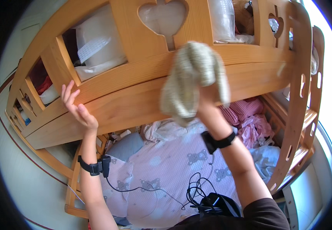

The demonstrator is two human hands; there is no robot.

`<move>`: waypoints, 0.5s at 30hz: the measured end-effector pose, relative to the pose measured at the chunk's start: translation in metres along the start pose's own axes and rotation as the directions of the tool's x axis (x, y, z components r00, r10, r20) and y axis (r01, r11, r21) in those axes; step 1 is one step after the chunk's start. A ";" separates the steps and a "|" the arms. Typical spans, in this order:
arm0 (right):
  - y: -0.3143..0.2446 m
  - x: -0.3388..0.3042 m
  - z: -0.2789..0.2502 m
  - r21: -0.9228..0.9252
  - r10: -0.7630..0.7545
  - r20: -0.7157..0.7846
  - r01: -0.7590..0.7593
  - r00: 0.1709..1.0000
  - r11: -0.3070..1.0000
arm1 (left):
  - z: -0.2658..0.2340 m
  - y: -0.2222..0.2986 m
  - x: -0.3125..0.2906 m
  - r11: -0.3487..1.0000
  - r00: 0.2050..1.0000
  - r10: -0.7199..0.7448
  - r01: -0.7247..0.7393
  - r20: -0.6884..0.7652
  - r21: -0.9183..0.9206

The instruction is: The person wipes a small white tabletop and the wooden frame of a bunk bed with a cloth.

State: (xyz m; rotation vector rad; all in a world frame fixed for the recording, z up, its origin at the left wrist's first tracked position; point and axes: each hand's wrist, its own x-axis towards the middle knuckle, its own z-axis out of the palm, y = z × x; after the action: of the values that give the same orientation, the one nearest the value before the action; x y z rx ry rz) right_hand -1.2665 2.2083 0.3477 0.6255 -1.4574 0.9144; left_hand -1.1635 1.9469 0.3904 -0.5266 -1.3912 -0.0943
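Observation:
My right hand point(208, 96) is raised in front of the upper bunk's wooden side rail point(135, 94), closed on a pale greenish cleaning cloth point(196, 73). The cloth is blurred by motion, hangs down around the hand and hides most of the fingers. It overlaps the rail below a heart-shaped cutout; whether it touches the wood I cannot tell. My left hand point(79, 109) is open at the left part of the same rail, fingers pointing up and apart, holding nothing. Its fingertips reach near the lower corner of a rail opening.
Below lies the lower bunk's pink bedding point(162, 165) with a grey-blue pillow point(125, 147) and pink bundled cloths point(254, 126). Black cables point(198, 188) run across in front of me from the wrist straps. A wooden ladder point(298, 99) stands at the right beside a bright window.

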 end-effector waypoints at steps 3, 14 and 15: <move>-0.061 -0.005 0.033 0.018 -0.099 -0.008 0.099 0.995 0.995 | 0.001 -0.003 0.001 0.999 1.000 -0.004 0.003 -0.030 -0.049; -0.107 -0.034 -0.004 0.676 0.348 0.332 -0.478 0.877 0.561 | -0.096 0.062 -0.016 0.906 0.933 -0.356 0.357 0.048 -0.229; -0.115 -0.048 -0.024 0.617 0.342 0.301 -0.455 0.890 0.642 | -0.115 0.080 -0.031 0.900 0.948 -0.300 0.317 0.102 -0.300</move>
State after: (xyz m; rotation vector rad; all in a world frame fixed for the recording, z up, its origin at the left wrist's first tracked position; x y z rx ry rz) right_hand -1.1535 2.1593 0.3184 0.9381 -1.4084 1.8398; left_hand -1.0353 1.9638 0.3276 -0.5682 -1.5140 -0.5712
